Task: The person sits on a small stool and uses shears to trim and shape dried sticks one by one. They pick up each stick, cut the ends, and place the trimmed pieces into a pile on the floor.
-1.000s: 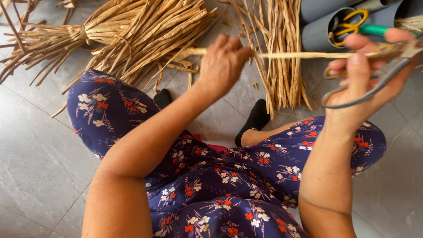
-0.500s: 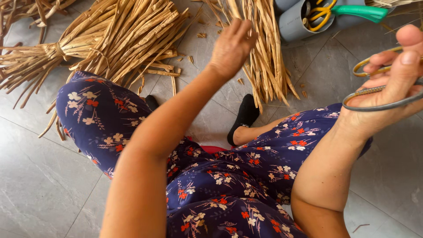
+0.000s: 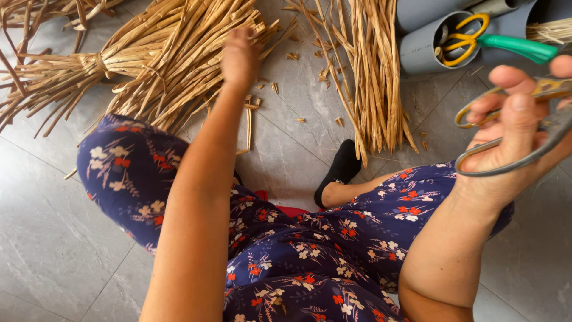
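My left hand (image 3: 241, 57) stretches forward over the cut ends of a tied bundle of dry straw (image 3: 149, 59) on the grey tile floor. Its fingers point away from me, so their grip is hidden. My right hand (image 3: 513, 134) is raised at the right edge, shut on a pair of metal scissors (image 3: 506, 162) with large loop handles; the blades run out of view. I sit on the floor in a dark blue flowered dress (image 3: 310, 256).
A loose sheaf of straw strips (image 3: 375, 77) lies ahead of my black-socked foot (image 3: 341, 172). Grey tubes (image 3: 420, 50) at the top right hold yellow-handled scissors (image 3: 462, 37) and a green-handled tool (image 3: 515, 48). Short straw offcuts (image 3: 293, 56) litter the tiles.
My left hand let go of the long strip it held stretched toward the right hand and reached forward and left to the tied bundle. The right hand kept the scissors.
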A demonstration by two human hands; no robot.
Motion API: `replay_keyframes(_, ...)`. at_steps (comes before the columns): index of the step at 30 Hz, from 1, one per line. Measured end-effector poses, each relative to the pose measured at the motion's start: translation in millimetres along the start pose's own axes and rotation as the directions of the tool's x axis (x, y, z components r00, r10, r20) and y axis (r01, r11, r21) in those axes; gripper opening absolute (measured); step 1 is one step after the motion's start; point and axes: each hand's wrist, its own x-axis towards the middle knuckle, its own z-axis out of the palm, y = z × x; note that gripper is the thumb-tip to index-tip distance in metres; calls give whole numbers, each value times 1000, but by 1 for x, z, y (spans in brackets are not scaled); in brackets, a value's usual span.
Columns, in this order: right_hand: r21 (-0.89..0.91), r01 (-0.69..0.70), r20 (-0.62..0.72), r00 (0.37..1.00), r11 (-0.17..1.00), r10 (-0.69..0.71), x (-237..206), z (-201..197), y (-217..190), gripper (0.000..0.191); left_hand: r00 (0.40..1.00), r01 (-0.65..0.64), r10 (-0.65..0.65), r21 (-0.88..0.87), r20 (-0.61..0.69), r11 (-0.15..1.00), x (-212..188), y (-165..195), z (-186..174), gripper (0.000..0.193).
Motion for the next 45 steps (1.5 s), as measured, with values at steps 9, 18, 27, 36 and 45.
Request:
replay_keyframes(9, -141, -128, 108, 984, 982, 144, 5, 58, -9, 35, 972, 189, -214, 215, 101, 958, 6, -58, -5, 31)
replay_keyframes(18, -152, -123, 153, 977, 981, 147, 0, 77, -15, 31, 951, 307, -307, 22, 38, 952, -7, -58, -2, 23)
replay_keyframes(27, -81, -124, 247, 959, 989, 141, -5, 78, 1, 34, 935, 302, -304, 42, 182, 952, -6, -46, -43, 42)
replay_keyframes(36, 27, -119, 365, 925, 992, 101, -14, 107, -12, 44, 1000, -12, 18, -281, 21, 960, 3, -17, -110, 23)
replay_keyframes(45, 275, -216, 367, 924, 937, 105, -12, 113, -29, 55, 800, 37, 546, -929, 248, 368, -103, 50, -171, 16)
